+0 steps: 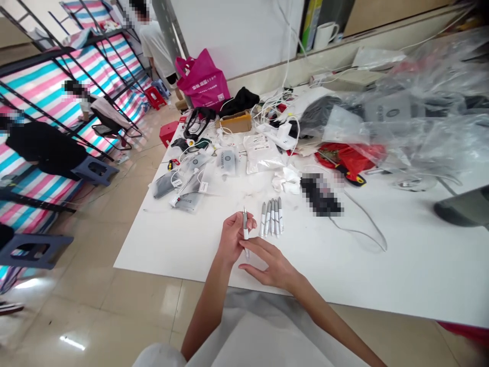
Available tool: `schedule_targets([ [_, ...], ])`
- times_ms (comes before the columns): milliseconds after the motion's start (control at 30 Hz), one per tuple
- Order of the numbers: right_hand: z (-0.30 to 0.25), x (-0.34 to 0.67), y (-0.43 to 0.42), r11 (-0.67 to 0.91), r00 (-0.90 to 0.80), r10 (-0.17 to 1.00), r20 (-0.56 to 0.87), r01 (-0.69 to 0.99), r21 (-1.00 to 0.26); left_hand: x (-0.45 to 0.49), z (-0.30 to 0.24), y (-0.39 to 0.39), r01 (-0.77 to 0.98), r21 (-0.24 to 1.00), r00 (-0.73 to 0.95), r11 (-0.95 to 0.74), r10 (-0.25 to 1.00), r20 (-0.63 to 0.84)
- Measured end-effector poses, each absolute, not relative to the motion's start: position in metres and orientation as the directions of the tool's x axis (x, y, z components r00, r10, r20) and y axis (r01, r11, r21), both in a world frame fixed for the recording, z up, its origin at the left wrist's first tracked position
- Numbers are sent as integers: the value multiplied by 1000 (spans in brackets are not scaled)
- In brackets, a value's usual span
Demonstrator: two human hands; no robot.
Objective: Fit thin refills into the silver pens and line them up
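A white-and-grey pen (245,224) stands nearly upright in front of me, its tip pointing away. My left hand (232,234) has its fingers closed around the pen. Close beside it, my right hand (273,265) has thumb and fingers spread apart; its fingertips reach the pen's lower part, though I cannot tell whether they press on it. Just right of the hands, several similar pens (272,216) lie side by side in a row on the white table (183,244).
Bagged grey packets (187,201), a white plastic packet (263,153), crumpled tissue (286,181) and tangled cables are behind the pens. To the right are clear plastic bags (424,137), a yellow-black tool (355,177) and a dark cylindrical object (464,206). Other people are at the left.
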State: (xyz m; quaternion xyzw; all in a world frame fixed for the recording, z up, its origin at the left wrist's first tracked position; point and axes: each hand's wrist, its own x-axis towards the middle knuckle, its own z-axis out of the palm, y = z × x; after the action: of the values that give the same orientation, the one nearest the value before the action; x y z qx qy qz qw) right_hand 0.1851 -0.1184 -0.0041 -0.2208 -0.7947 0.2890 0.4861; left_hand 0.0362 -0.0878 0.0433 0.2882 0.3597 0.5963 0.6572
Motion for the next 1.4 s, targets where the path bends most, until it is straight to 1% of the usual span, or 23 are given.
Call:
schedule_targets([
  [100,-3,184,-119,786,-482,562,672,60,-615,32,50,-100,-532,841,7,93,994,-105],
  [200,-3,183,-117,832,-530,490,692,46,-553,27,51,-110,-527,848,-42,57,995,-94],
  [300,-3,180,-115,847,-565,439,699,1,-531,22,51,-119,-541,840,-90,30,992,-94],
  [467,-1,167,-114,853,-622,400,673,-16,-522,7,46,-130,-546,838,-147,5,984,-102],
  [567,2,156,-118,857,-637,400,659,7,-514,-5,41,-132,-558,830,-142,1,985,-97],
  [667,5,152,-124,841,-633,469,616,109,-530,-14,33,-123,-529,848,-91,20,993,-80],
  [733,4,158,-126,788,-591,581,560,235,-569,-13,26,-111,-458,888,-25,42,998,-60],
  [767,2,164,-126,741,-539,653,532,311,-594,-11,22,-103,-396,917,16,47,999,-44],
  [833,-5,183,-121,599,-356,800,482,464,-652,-5,12,-88,-230,973,89,9,996,12],
  [900,-13,208,-111,436,-163,886,434,613,-659,3,0,-74,-70,993,125,-91,987,99],
  [933,-18,221,-105,355,-108,913,393,684,-637,7,-7,-69,-16,990,135,-140,981,141],
  [1000,-29,244,-92,274,-73,930,360,792,-545,13,-20,-62,67,971,187,-227,959,212],
  [1067,-39,259,-82,245,-83,938,335,845,-476,17,-32,-60,202,923,267,-328,925,270],
  [1133,-48,264,-75,252,-126,945,301,869,-425,19,-41,-61,377,817,377,-435,878,293],
  [1200,-55,263,-73,245,-131,948,292,883,-399,20,-47,-63,503,693,456,-516,840,294],
  [1267,-59,260,-73,238,-124,947,295,889,-392,20,-49,-64,565,607,491,-559,819,297],
  [1300,-61,259,-73,241,-125,946,299,888,-390,20,-49,-65,578,585,497,-569,814,301],
  [1400,-63,259,-70,284,-163,933,320,880,-381,20,-49,-65,573,581,501,-579,808,311],
])
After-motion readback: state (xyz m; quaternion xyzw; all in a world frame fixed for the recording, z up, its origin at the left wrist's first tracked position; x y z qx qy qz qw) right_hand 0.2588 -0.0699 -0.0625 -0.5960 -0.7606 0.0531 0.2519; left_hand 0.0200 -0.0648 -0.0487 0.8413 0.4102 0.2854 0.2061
